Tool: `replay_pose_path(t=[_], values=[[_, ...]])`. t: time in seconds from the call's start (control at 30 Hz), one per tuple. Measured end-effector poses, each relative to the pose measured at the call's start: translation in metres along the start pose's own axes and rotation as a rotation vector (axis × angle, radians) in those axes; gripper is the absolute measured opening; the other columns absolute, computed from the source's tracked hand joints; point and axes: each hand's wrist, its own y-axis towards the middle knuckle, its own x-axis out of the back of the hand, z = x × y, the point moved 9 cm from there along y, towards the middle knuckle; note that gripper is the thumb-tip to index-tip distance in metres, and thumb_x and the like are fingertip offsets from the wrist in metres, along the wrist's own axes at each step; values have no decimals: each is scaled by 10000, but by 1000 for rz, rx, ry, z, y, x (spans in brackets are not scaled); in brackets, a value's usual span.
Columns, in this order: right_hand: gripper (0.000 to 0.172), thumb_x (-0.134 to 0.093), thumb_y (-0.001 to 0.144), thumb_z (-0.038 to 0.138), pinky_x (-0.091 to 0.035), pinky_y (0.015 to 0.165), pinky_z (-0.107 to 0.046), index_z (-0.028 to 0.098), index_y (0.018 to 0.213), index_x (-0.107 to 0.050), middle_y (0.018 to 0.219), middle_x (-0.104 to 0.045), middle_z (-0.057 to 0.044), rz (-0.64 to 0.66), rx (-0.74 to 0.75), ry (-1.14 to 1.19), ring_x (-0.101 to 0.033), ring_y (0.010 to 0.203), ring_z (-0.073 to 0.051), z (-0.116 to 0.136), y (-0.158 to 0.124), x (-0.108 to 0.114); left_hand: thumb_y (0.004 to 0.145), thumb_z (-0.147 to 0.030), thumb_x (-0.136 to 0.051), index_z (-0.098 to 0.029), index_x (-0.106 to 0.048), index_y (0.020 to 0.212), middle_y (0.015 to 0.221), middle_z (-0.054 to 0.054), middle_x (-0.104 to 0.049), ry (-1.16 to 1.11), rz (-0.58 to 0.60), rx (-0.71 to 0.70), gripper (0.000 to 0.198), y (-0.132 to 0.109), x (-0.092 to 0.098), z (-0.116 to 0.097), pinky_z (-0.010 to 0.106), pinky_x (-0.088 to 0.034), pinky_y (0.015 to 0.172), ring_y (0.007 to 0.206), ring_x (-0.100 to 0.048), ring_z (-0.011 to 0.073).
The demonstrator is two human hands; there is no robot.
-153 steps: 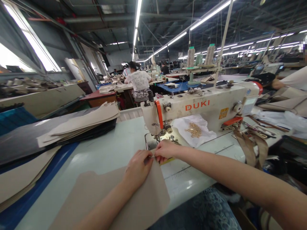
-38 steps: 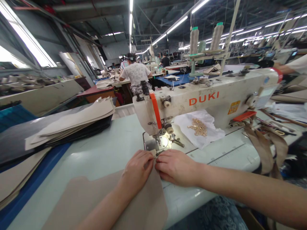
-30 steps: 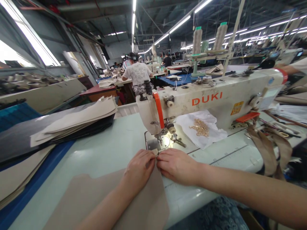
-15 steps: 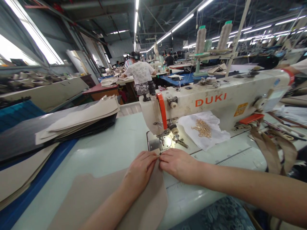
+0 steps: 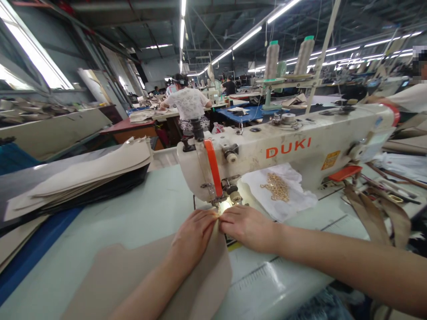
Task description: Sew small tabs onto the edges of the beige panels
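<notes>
We pinch the tan cloth (image 5: 208, 280) at its top w/ our L hand (image 5: 194, 235) & R hand (image 5: 251, 227); it spreads under our L. Sewing machine (image 5: 251, 158) is just past both, gold bits (image 5: 278, 189) beyond our R.

"Where does this view look from?"
"From the wearer's head, forward and down over the left hand (image 5: 193, 234) and right hand (image 5: 251, 228)."
"How near?"
"Near the sewing machine (image 5: 288, 149), yet reaching the ceiling lights (image 5: 247, 38)."
</notes>
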Motion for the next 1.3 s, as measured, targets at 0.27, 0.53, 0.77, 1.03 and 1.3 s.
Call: replay_pose_path(t=[0.27,0.53,0.77,1.03,1.3], values=[[102,-492,913,175,-444,815,-309,128,906,-581,942,-631,-81,-42,-15,31,-538,911,-188,-9,3,0,895,-210,-450,-176,-677,883,877,67,-715,8,4,-3,230,5,-4,8,337,-553,772,828,-644,187],[86,-499,906,166,-435,804,-302,128,915,-576,970,-625,-79,-48,-19,2,-546,879,-182,-13,3,-4,904,-253,-430,-182,-686,871,852,61,-717,27,10,-4,268,10,-3,11,334,-558,763,813,-645,192],[106,-477,915,161,-435,807,-302,132,903,-578,970,-625,-86,-45,-18,7,-546,878,-178,-14,4,-6,901,-229,-419,-186,-692,890,842,61,-721,58,24,-19,276,10,-5,11,338,-558,762,819,-651,194],[102,-491,911,160,-433,835,-306,121,902,-584,956,-631,-84,-48,-20,12,-548,897,-183,-13,5,-5,895,-241,-431,-188,-688,874,839,56,-721,49,29,-4,263,11,-5,12,335,-559,763,806,-647,191],[77,-524,903,173,-427,845,-296,122,909,-582,971,-635,-68,-59,-44,-2,-546,937,-185,-9,0,-2,910,-222,-401,-161,-669,990,969,80,-716,122,104,-18,286,4,-5,7,351,-547,833,917,-644,194]])
